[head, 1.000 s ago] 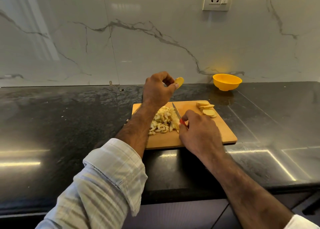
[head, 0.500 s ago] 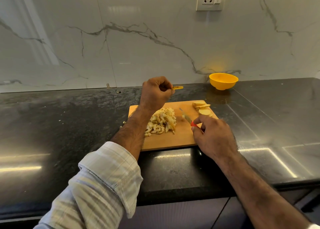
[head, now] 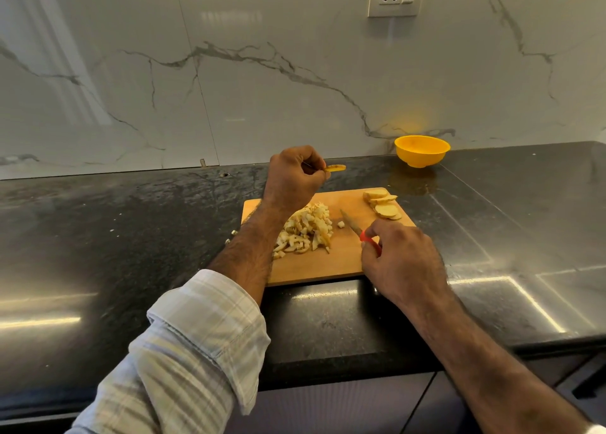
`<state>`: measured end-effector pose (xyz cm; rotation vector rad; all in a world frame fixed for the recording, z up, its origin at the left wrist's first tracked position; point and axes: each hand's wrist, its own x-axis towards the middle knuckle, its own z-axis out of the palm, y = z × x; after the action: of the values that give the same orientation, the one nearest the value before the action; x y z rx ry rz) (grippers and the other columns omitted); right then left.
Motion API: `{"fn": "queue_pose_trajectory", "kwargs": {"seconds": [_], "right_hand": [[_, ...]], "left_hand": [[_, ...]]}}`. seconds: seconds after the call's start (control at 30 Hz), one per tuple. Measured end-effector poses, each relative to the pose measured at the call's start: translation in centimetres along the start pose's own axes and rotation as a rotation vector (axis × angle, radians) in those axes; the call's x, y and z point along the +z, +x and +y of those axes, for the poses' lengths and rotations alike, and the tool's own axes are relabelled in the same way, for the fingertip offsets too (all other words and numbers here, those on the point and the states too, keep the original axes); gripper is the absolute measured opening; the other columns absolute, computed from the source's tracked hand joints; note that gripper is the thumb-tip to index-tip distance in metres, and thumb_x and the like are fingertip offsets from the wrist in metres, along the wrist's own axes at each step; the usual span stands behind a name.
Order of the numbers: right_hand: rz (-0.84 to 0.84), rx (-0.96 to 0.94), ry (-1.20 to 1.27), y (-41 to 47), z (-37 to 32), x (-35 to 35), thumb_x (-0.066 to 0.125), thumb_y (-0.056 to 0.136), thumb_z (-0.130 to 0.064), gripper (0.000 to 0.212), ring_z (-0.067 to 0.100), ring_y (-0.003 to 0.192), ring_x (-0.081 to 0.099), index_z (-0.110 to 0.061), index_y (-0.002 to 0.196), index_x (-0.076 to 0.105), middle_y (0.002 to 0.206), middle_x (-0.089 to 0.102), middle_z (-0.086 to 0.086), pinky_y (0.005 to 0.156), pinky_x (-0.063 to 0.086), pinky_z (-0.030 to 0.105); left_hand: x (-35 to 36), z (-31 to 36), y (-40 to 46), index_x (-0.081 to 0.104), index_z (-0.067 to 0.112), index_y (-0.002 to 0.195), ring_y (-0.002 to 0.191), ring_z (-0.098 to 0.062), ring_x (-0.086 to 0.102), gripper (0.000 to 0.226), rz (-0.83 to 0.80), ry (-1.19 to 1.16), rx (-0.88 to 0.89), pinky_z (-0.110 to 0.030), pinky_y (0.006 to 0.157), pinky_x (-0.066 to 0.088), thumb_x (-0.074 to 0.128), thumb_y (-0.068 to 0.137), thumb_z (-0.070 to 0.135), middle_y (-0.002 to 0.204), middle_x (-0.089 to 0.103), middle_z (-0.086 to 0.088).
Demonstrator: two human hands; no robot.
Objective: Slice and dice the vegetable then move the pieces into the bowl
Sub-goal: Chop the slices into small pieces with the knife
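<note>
Black granite counter (head: 98, 243) w/ wooden cutting board (head: 314, 269). Right hand (head: 401, 263) grips red-handled knife (head: 355, 228), blade near diced pile (head: 305, 233). Left hand (head: 293, 179) pinches one slice (head: 335, 168) aloft; could slip onto counter. Uncut slices (head: 382, 204) behind, yellow bowl (head: 422, 150) well apart: spill risk on transfer.

Left hand (head: 296, 177) turned slice (head: 335, 168) from standing up to lying flat. Right hand (head: 401, 261) slid knife (head: 352, 225) right, away from chopped pile (head: 306, 231).
</note>
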<state>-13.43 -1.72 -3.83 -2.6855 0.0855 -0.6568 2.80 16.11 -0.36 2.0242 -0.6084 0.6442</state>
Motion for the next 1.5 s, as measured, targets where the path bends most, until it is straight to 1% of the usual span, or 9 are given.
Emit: {"fn": "queue_pose_trajectory", "kwargs": {"seconds": [0.2,0.33,0.47,0.57,0.73,0.9,1.03,1.17,1.5], "right_hand": [[0.012,-0.113,0.03,-0.3,-1.0,0.5,0.059,0.102,-0.037,0.017,0.007,0.075,0.057,-0.029,0.113,0.069,0.09,0.068,-0.01,0.065,0.047,0.03],[0.095,0.023,0.017,0.3,0.4,0.3,0.061,0.099,-0.036,0.018,0.013,0.074,0.057,-0.028,0.112,0.07,0.091,0.071,-0.006,0.064,0.043,0.03],[0.059,0.161,0.057,0.8,1.8,-0.1,0.063,0.097,-0.039,0.021,0.015,0.076,0.06,-0.03,0.113,0.071,0.089,0.068,-0.005,0.058,0.039,0.027],[0.034,0.199,0.05,0.9,1.9,0.0,0.064,0.096,-0.041,0.022,0.013,0.08,0.061,-0.032,0.115,0.071,0.091,0.068,-0.006,0.056,0.039,0.025],[-0.025,0.222,0.026,1.1,1.9,0.2,0.065,0.096,-0.046,0.039,0.016,0.097,0.062,-0.029,0.132,0.066,0.11,0.07,-0.002,0.073,0.049,0.031],[-0.107,0.227,0.022,0.9,1.4,-0.3,0.063,0.095,-0.041,0.038,0.017,0.099,0.06,-0.028,0.131,0.065,0.114,0.068,-0.001,0.073,0.05,0.032],[-0.105,0.196,0.022,0.5,0.9,-0.4,0.06,0.098,-0.037,0.036,0.018,0.098,0.06,-0.025,0.132,0.061,0.113,0.067,0.0,0.074,0.052,0.034],[-0.069,0.121,-0.016,0.0,0.3,-0.4,0.056,0.1,-0.036,0.038,0.02,0.104,0.061,-0.023,0.135,0.061,0.119,0.069,0.001,0.084,0.055,0.037],[-0.128,0.064,-0.074,-0.1,-0.4,-0.5,0.051,0.1,-0.033,0.036,0.02,0.103,0.061,-0.023,0.131,0.064,0.115,0.067,0.0,0.087,0.056,0.04]], "left_hand": [[-0.1,-0.2,0.1,0.077,0.014,0.087,0.072,-0.008,0.07,0.007,0.029,0.003,-0.012,-0.024,0.066,0.061,0.084,0.085,0.015,0.078,0.073,0.007],[0.3,0.0,-0.1,0.077,0.015,0.086,0.07,-0.007,0.069,0.009,-0.041,0.021,-0.017,-0.02,0.063,0.057,0.085,0.083,0.012,0.077,0.073,0.006],[1.1,0.2,-0.6,0.076,0.019,0.086,0.078,-0.008,0.072,0.013,-0.25,0.085,-0.011,-0.034,0.072,0.066,0.085,0.083,0.009,0.084,0.073,0.006],[1.6,1.1,-1.0,0.076,0.02,0.091,0.089,-0.01,0.069,0.015,-0.459,0.192,-0.031,-0.034,0.081,0.065,0.083,0.086,0.007,0.098,0.069,0.006],[2.2,1.8,-1.0,0.08,0.022,0.1,0.099,-0.008,0.067,0.018,-0.649,0.318,-0.042,-0.034,0.092,0.063,0.077,0.093,0.005,0.106,0.072,0.007],[2.6,1.9,-1.0,0.079,0.027,0.108,0.107,-0.007,0.064,0.013,-0.694,0.346,-0.083,-0.051,0.108,0.052,0.077,0.095,0.028,0.112,0.072,0.01],[2.9,2.0,-1.0,0.077,0.033,0.11,0.11,-0.006,0.062,0.03,-0.707,0.415,-0.096,-0.061,0.114,0.042,0.079,0.089,0.055,0.115,0.071,0.016],[3.1,2.4,-1.2,0.077,0.032,0.117,0.114,-0.01,0.06,0.032,-0.736,0.393,-0.115,-0.057,0.112,0.045,0.078,0.092,0.05,0.122,0.067,0.013],[2.9,3.4,-1.2,0.077,0.037,0.12,0.12,-0.011,0.055,0.028,-0.756,0.456,-0.07,-0.054,0.114,0.042,0.074,0.095,0.049,0.13,0.066,0.014]]}}
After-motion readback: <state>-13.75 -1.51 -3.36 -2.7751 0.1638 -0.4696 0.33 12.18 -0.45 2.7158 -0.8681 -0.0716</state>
